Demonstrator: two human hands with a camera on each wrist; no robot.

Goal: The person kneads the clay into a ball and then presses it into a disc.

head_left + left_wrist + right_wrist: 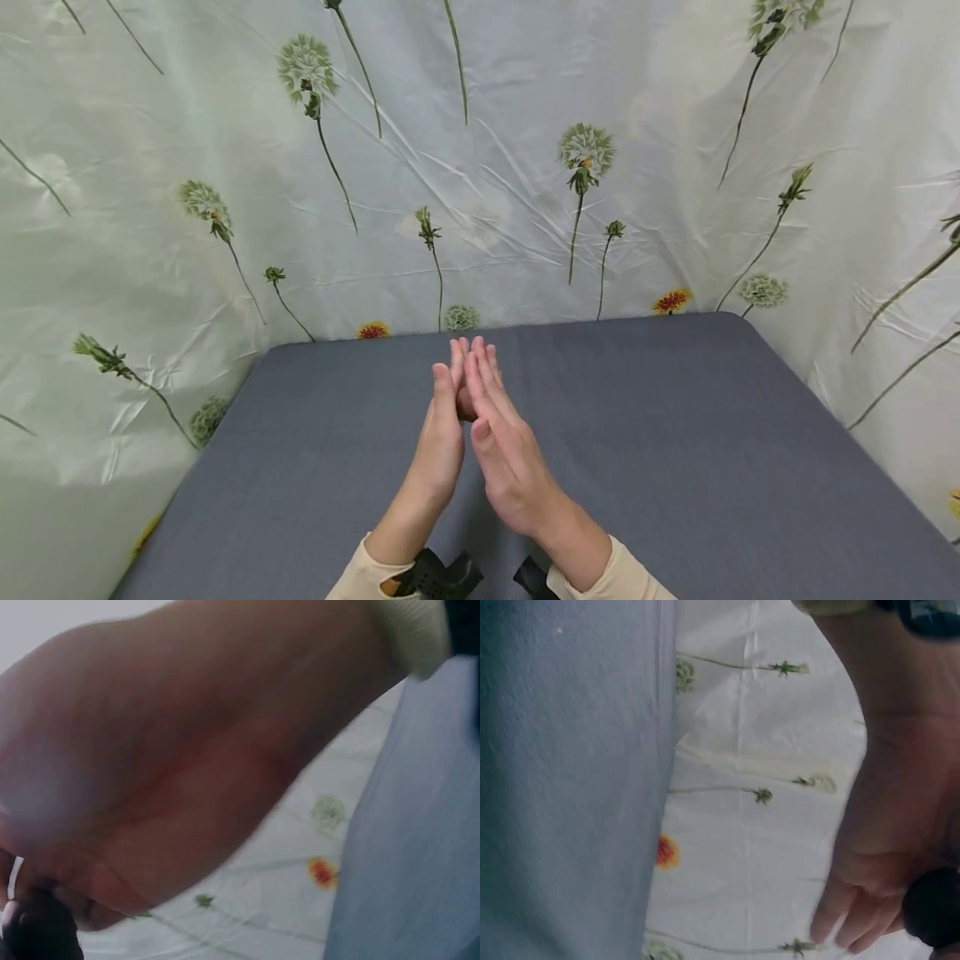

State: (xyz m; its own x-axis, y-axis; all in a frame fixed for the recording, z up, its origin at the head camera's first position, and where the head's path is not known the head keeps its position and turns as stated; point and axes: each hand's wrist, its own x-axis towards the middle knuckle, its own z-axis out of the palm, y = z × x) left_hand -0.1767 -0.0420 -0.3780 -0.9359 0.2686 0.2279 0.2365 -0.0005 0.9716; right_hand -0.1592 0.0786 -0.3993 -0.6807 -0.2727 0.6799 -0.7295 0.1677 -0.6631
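One left hand [442,437], fingers extended, one right hand [510,458], fingers likewise extended, one small dark rounded object [466,406] held between the two facing hands, grey table [675,450] below, white flower-printed sheet [510,175] behind.

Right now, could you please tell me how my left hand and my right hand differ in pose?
In the head view, the left hand leans toward the right, while the right hand leans toward the left. The left thumb reaches higher in that picture than the right thumb. Both have straight fingers, with a dark rounded object between them.
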